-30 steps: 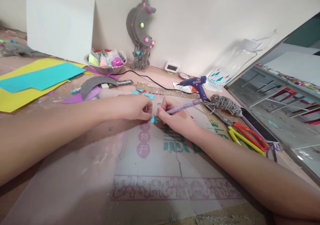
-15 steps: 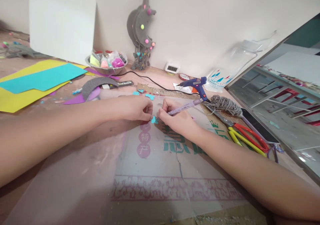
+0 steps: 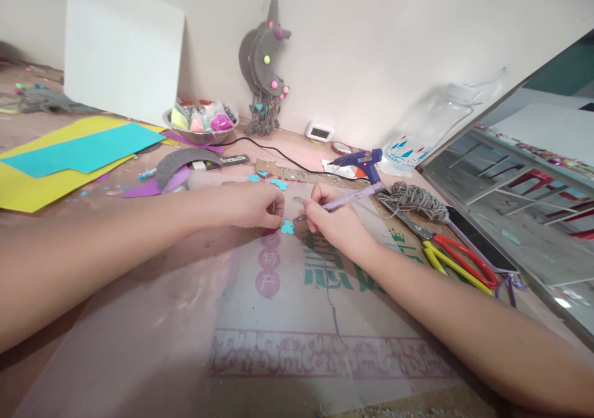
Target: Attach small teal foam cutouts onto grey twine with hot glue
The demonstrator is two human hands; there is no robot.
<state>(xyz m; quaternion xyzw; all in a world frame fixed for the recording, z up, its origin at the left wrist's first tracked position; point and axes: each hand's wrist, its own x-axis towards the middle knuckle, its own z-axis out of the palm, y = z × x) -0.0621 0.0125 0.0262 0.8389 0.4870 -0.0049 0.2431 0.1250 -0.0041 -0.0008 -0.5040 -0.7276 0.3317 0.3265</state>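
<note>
So, bowl [image 3: 200, 139] w/ bags [image 3: 221, 122] beyond L fingers [image 3: 270, 220].

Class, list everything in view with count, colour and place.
Cutouts: at least four, turquoise, centre
Pen: one, pale purple, centre
Plastic sheet: one, translucent, foreground
Glue gun: one, blue, back right
Twine: one bundle, grey, right
Scissors: one, red and yellow handles, right
Phone: one, dark, right
Bottle: one, clear, back right
Clock: one, white, back
Bowl: one, silver, back left
Moon ornament: one, grey, back centre
Board: one, white, back left
Sheets: two or more, turquoise over yellow, left
Offcuts: several, purple, left
Crescent: one, grey, left
Far table: one, pale, right
Left hand: one, bare, near cutouts
Right hand: one, bare, around pen
</note>
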